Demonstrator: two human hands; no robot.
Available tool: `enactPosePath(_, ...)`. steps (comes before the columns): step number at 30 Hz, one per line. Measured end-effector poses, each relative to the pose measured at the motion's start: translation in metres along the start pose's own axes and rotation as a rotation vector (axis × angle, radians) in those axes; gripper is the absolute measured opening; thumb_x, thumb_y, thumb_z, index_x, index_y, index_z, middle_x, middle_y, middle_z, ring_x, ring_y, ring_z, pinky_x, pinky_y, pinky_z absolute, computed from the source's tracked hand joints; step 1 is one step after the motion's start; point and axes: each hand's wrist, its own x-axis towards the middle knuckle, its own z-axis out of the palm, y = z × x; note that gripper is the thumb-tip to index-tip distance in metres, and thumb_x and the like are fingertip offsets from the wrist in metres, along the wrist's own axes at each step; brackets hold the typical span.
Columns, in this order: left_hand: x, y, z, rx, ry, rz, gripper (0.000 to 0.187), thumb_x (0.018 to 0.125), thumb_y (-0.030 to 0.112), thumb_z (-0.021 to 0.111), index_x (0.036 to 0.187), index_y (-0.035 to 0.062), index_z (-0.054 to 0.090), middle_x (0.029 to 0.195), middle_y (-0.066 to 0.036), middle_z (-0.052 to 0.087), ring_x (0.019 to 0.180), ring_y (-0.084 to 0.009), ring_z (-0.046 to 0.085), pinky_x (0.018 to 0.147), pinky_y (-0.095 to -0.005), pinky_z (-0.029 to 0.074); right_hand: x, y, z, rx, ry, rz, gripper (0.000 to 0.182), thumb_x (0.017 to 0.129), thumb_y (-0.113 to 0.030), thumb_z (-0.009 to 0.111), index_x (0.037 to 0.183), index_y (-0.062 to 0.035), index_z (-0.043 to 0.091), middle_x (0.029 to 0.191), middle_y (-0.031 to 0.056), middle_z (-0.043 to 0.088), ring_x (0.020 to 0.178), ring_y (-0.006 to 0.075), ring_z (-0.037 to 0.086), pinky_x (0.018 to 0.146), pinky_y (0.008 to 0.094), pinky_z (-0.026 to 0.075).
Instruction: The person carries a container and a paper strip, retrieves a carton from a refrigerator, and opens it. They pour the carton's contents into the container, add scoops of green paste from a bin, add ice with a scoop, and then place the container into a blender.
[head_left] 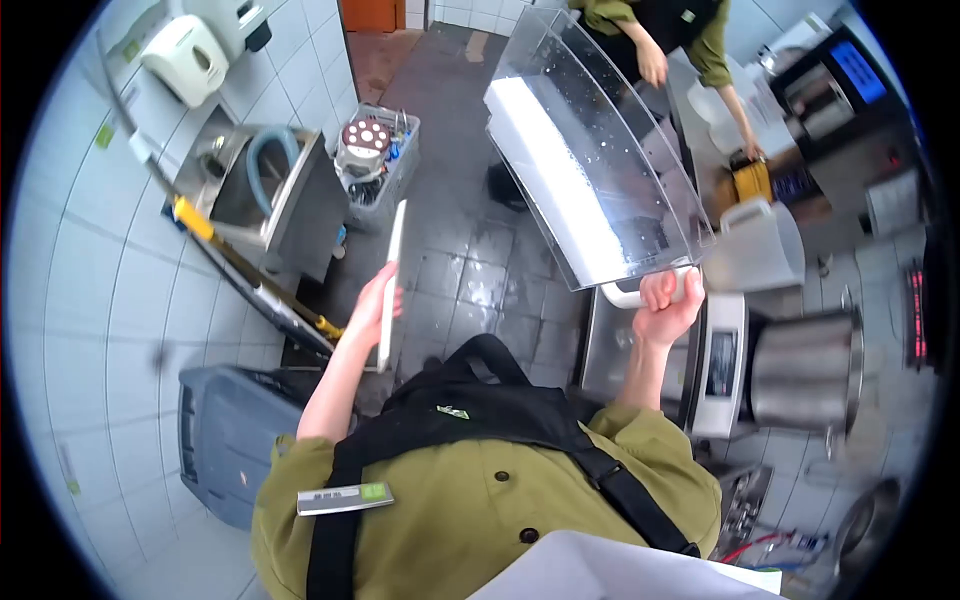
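Note:
My left hand point(374, 308) is closed on a thin white panel point(397, 250), seen nearly edge-on and upright; it may be a lid or a board. My right hand point(668, 303) is wrapped round a white handle point(622, 296) at the near end of a big clear plastic bin point(625, 190). The bin is tilted and held out in front over the floor, with water drops on its wall and a bright white area on one side. Where the handle joins the bin is partly hidden by my fingers.
A co-worker's hand point(746, 145) is by a yellow object point(751, 181) on the right counter. A translucent jug point(752, 245), a scale point(720, 362) and a steel pot point(805, 365) stand at right. At left are a sink point(240, 170), a grey crate point(395, 180) and a grey trash bin point(235, 435).

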Motion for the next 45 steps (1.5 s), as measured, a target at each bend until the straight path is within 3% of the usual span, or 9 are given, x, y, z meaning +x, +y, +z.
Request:
enactPosePath(4,0.16,0.113,0.085,0.062,-0.154,0.062,0.038,0.078,0.043,0.056,0.09,0.009,0.045,0.062,0.0,0.045,0.046,-0.0067,0.04,0.039,-0.0191,0.034,0.14,0.09,0.051,-0.032,-0.073,-0.027,0.034,0.082,-0.027,0.043,0.055,-0.0066,0.038,0.044,-0.0011,0.032,0.037,0.0074,0.026,0.037,0.0221,0.019)
enactPosePath(6,0.214,0.163,0.119,0.036,-0.142,0.141,0.035,0.077,0.044,0.056,0.079,0.0121,0.043,0.06,0.003,0.041,0.044,-0.0055,0.037,0.04,-0.0175,0.033,0.212,0.134,0.066,-0.117,-0.098,-0.041,0.034,0.083,-0.03,0.041,0.056,-0.0091,0.036,0.042,-0.0027,0.028,0.037,0.0071,0.025,0.038,0.0223,0.019)
enactPosePath(10,0.33,0.232,0.112,-0.158,0.046,0.027,0.041,0.077,0.05,0.053,0.077,0.011,0.042,0.055,0.003,0.039,0.042,-0.0051,0.036,0.036,-0.0183,0.03,0.36,0.206,0.116,-0.107,-0.182,-0.061,0.033,0.08,-0.026,0.043,0.054,-0.0055,0.039,0.041,-0.0011,0.031,0.036,0.0092,0.027,0.037,0.0229,0.019)
enactPosePath(18,0.539,0.362,0.088,-0.566,-0.133,-0.07,0.049,0.076,0.061,0.044,0.089,0.0128,0.042,0.052,0.003,0.036,0.036,-0.0043,0.031,0.03,-0.0162,0.022,0.641,0.379,0.239,0.112,-0.151,-0.014,0.036,0.076,-0.03,0.044,0.055,-0.0015,0.042,0.044,0.0014,0.035,0.037,0.0091,0.029,0.037,0.0236,0.019)
enactPosePath(27,0.78,0.682,0.174,-0.332,-0.13,0.085,0.037,0.079,0.051,0.05,0.088,0.0154,0.041,0.055,0.002,0.038,0.041,-0.0065,0.035,0.036,-0.0192,0.028,0.908,0.553,0.416,0.044,-0.32,0.031,0.037,0.077,-0.032,0.043,0.056,-0.002,0.042,0.044,0.0011,0.034,0.038,0.0093,0.028,0.039,0.0234,0.02)
enactPosePath(29,0.828,0.736,0.192,-0.253,0.106,0.257,0.033,0.081,0.047,0.048,0.082,0.0146,0.042,0.053,0.002,0.037,0.037,-0.0062,0.034,0.032,-0.0185,0.025,0.963,0.604,0.45,-0.007,-0.445,0.005,0.035,0.078,-0.031,0.043,0.055,-0.0049,0.04,0.042,-0.0002,0.031,0.038,0.0091,0.026,0.039,0.0238,0.02)
enactPosePath(35,0.936,0.824,0.112,-0.474,0.291,0.279,0.031,0.082,0.047,0.047,0.076,0.0165,0.042,0.051,0.003,0.039,0.038,-0.0072,0.036,0.033,-0.0199,0.027,1.098,0.749,0.602,0.073,-0.684,0.094,0.034,0.079,-0.029,0.042,0.054,-0.006,0.038,0.043,-0.0004,0.03,0.037,0.0082,0.024,0.038,0.0233,0.018)
enactPosePath(40,0.999,0.916,0.052,-0.69,0.521,0.29,0.025,0.082,0.04,0.05,0.076,0.0166,0.042,0.051,0.005,0.037,0.039,-0.0071,0.035,0.036,-0.0217,0.03,1.186,0.89,0.77,0.247,-0.59,0.295,0.031,0.078,-0.025,0.044,0.057,-0.0034,0.04,0.044,0.0011,0.033,0.036,0.0093,0.025,0.036,0.0231,0.019)
enactPosePath(45,1.08,1.033,-0.081,-0.873,0.449,0.454,0.024,0.08,0.036,0.052,0.078,0.0131,0.044,0.058,0.001,0.044,0.044,-0.0102,0.041,0.04,-0.0232,0.034,1.208,1.001,0.961,0.305,-0.808,0.415,0.033,0.083,-0.028,0.038,0.057,-0.0097,0.033,0.049,0.0,0.035,0.036,0.0068,0.025,0.037,0.0203,0.021)
